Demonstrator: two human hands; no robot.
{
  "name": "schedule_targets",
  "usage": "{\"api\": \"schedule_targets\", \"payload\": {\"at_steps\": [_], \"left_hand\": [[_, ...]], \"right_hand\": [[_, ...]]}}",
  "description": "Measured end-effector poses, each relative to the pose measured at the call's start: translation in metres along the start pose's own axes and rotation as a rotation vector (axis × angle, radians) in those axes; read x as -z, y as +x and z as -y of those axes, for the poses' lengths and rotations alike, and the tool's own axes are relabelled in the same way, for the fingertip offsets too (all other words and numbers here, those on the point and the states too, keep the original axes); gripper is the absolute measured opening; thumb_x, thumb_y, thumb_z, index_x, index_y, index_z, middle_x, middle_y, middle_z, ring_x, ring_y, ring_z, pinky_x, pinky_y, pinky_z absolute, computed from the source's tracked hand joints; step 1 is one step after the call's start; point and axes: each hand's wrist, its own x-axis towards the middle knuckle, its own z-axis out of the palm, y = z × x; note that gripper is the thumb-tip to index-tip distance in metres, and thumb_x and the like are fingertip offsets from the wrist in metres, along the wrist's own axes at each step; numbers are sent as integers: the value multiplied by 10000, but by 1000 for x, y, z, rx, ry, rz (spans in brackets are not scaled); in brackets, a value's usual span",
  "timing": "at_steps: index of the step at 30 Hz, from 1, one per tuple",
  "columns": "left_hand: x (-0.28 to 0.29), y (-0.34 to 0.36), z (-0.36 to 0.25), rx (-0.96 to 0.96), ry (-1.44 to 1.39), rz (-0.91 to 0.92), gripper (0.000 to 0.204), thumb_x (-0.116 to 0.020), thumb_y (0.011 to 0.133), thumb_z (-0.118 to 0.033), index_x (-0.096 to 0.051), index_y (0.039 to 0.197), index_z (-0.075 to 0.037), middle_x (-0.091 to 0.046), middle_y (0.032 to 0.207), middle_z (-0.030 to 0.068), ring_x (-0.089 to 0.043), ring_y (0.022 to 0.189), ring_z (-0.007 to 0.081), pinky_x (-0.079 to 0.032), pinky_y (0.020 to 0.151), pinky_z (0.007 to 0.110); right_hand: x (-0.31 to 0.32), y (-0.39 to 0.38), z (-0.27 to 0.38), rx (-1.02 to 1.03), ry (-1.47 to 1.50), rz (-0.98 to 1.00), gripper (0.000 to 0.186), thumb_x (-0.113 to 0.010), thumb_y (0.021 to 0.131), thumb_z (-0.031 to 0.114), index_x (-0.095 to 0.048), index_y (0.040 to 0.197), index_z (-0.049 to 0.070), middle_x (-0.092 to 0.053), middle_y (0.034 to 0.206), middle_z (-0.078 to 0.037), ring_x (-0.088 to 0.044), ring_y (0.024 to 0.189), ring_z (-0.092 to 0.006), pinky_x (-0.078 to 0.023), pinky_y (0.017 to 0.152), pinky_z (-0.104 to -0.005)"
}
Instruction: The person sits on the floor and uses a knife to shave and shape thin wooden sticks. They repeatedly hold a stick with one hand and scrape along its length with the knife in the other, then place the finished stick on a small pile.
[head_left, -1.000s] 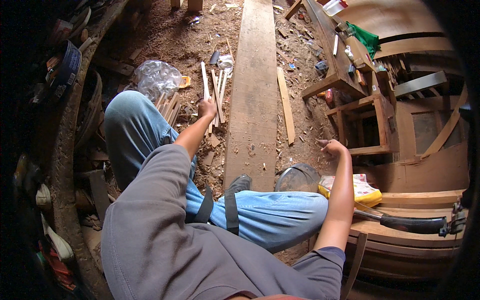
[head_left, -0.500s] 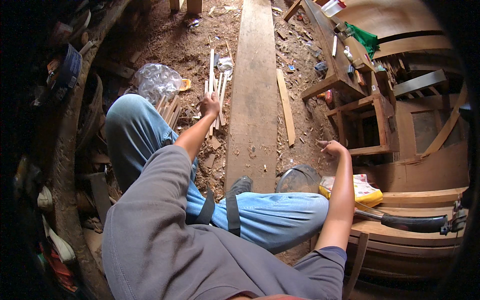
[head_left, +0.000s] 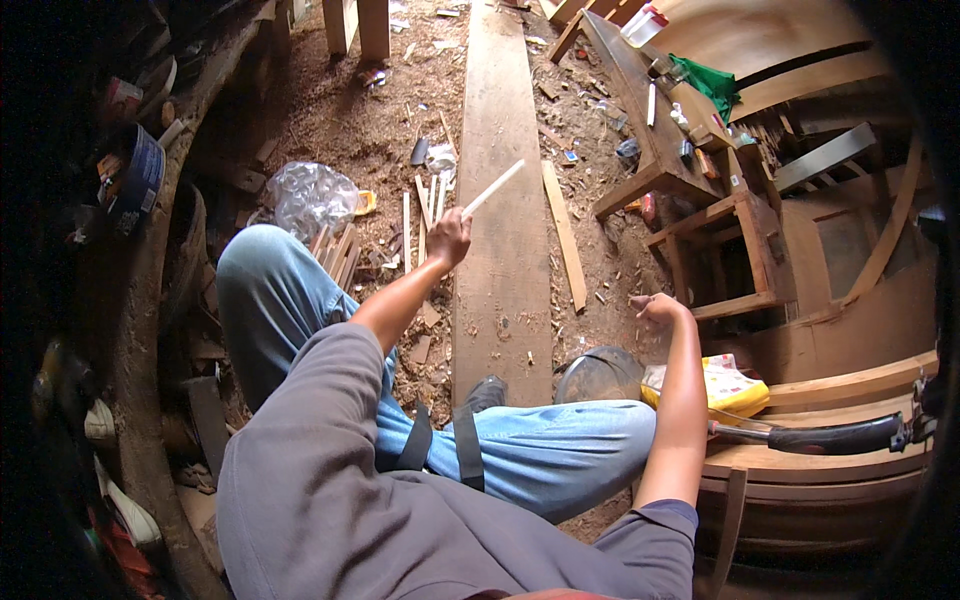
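Note:
My left hand (head_left: 450,238) is closed around one end of a thin pale wooden strip (head_left: 495,188). Its free end points up and right over a long wooden plank (head_left: 502,270) on the ground. Several similar strips (head_left: 407,235) lie on the ground left of the plank, close to that hand. My right hand (head_left: 660,308) hovers beyond my bent knee, right of the plank, with its fingers curled together. Whatever may be inside its fingers is hidden. A flat wooden slat (head_left: 564,235) lies between the plank and my right hand.
A wooden bench (head_left: 645,120) with small items and a wooden frame (head_left: 720,250) stand at the right. A yellow-and-white bag (head_left: 735,385) and a black-handled tool (head_left: 835,437) rest by stacked boards (head_left: 820,470). Clear plastic (head_left: 310,198) lies at left amid wood shavings.
My left hand has lifted a strip from the bundle and swung it right, over the plank. The right hand stays in nearly the same place. The view has shifted slightly.

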Motion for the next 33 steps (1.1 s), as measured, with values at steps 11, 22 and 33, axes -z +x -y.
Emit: {"api": "schedule_targets", "payload": {"at_steps": [11, 22, 33], "left_hand": [[17, 6, -66, -203, 57, 41, 277, -626, 846, -330, -638, 870, -54, -652, 876, 152, -653, 826, 348, -523, 718, 450], [39, 6, -121, -456, 28, 91, 180, -662, 864, -270, -667, 885, -91, -657, 910, 103, -664, 806, 309, -535, 689, 426], [31, -6, -131, -501, -239, 14, 175, -692, 867, -234, -642, 878, -66, -645, 877, 105, -657, 774, 279, -527, 654, 384]], "right_hand": [[-5, -18, 10, -63, 100, -28, 573, -599, 858, 44, -533, 1384, 260, -577, 1320, -76, -633, 981, -303, -574, 764, -494], [-4, -28, 13, -35, 55, -63, 533, -600, 845, 36, -593, 1327, 264, -623, 1274, -58, -625, 1053, -288, -569, 817, -469], [-2, -30, 17, -15, -6, -60, 561, -564, 846, 24, -565, 1348, 276, -585, 1318, -42, -611, 1040, -261, -561, 822, -465]]}}
